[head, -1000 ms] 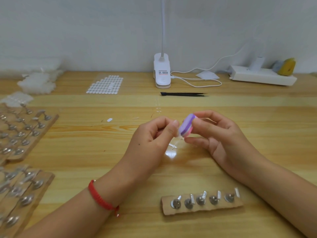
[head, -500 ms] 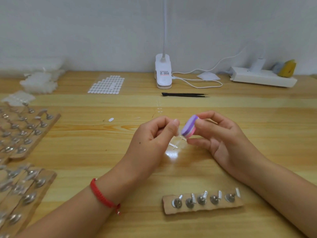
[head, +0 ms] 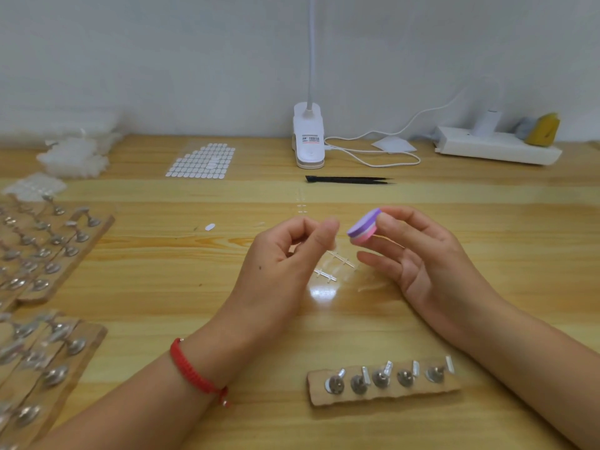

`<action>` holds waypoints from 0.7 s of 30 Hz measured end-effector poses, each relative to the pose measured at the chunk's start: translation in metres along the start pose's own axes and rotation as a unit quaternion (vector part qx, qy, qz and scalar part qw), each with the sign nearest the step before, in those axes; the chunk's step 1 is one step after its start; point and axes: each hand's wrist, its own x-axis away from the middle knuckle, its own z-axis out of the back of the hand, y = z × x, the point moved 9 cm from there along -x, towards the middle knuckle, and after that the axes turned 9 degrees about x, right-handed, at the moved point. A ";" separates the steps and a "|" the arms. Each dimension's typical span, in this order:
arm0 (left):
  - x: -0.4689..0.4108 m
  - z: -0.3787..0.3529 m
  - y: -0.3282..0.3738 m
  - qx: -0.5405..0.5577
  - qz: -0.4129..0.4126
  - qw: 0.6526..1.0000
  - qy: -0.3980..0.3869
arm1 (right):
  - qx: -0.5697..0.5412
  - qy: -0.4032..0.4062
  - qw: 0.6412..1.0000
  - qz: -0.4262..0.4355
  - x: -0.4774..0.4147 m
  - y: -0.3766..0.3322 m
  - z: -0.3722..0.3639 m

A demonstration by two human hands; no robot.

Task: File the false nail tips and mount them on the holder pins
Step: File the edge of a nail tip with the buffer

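Note:
My right hand [head: 418, 258] pinches a small round purple-and-pink file block [head: 364, 226] between thumb and forefinger. My left hand [head: 285, 254] is just left of it, thumb and fingers pinched together; a clear nail tip there is too small and blurred to make out. Beneath the hands lies a clear plastic sprue [head: 334, 267] of nail tips on the wooden table. Near the front edge sits a cardboard holder strip [head: 383, 389] with several metal pins.
Several more cardboard strips with pins [head: 42, 241] lie at the left. A sheet of white stickers [head: 201, 160], a lamp clamp [head: 308, 141], black tweezers [head: 349, 180], a power strip [head: 496, 147] and a pile of clear tips [head: 71, 157] line the back.
The file block has pulled slightly away to the right of my left fingertips and tilted flatter. Both hands stay in the same place.

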 end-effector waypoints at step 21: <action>-0.004 0.010 -0.007 0.070 0.021 0.996 0.047 | 0.093 -0.032 0.993 0.058 0.005 -0.004 -0.012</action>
